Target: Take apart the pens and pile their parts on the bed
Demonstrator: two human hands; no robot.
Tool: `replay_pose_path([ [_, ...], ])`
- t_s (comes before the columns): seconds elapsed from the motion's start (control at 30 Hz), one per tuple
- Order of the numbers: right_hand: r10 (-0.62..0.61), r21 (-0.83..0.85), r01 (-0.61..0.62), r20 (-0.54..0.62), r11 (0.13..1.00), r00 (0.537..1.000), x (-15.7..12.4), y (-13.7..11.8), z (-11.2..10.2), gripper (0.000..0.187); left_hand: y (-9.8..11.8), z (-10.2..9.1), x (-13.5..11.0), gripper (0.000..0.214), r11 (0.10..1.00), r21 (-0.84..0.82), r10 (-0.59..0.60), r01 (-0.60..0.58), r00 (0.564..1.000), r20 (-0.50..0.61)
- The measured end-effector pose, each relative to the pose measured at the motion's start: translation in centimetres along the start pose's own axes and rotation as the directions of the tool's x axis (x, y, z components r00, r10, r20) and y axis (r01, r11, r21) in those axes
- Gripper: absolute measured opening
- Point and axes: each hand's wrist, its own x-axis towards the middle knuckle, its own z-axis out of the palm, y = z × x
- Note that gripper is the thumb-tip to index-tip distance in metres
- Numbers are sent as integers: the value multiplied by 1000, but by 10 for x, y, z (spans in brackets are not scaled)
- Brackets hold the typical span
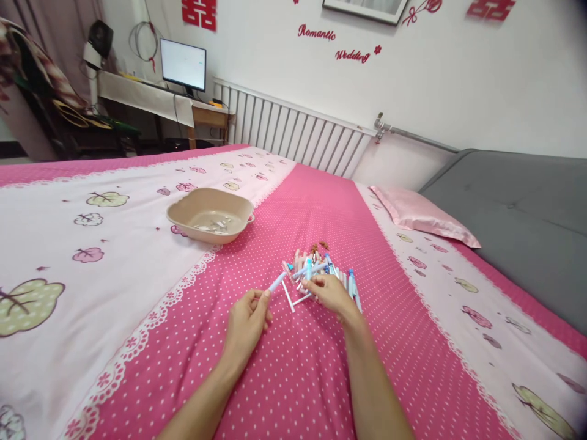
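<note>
My left hand is closed around a slim light-blue pen, its far end pointing up and right. My right hand reaches into a pile of pens and pen parts on the pink bedspread. Its thumb and fingers are pinched at a pen with a bright blue end, which stands up from the pile. Two thin white tubes lie on the cover between my hands. Blue-capped pens lie to the right of my right hand, partly hidden by it.
A beige plastic basin with small pale and shiny pieces inside stands at the left on the bed. Small brown items lie behind the pile. A pink pillow rests by the grey headboard. A desk with a monitor stands beyond.
</note>
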Motion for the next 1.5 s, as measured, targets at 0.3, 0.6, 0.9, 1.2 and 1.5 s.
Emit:
replay_pose_path([
  [0.3,61,-416,-67,-27,907,998,-15,-29,24,40,-1,0,0,41,1000,16,-11,12,998,-55],
  [0.6,-150,89,136,172,987,974,-21,-49,38,41,1,0,-1,36,997,67,40,-40,999,-5],
  [0.9,8,-219,-50,-186,974,982,-12,-41,38,35,7,3,-5,30,937,336,92,-91,996,15],
  [1.2,425,-334,-653,-546,679,722,-10,19,-52,36,4,2,-1,22,918,381,105,-109,994,31],
  [1.5,377,-292,-520,-427,803,822,4,79,-57,26,2,3,-1,20,897,421,123,-135,991,55],
])
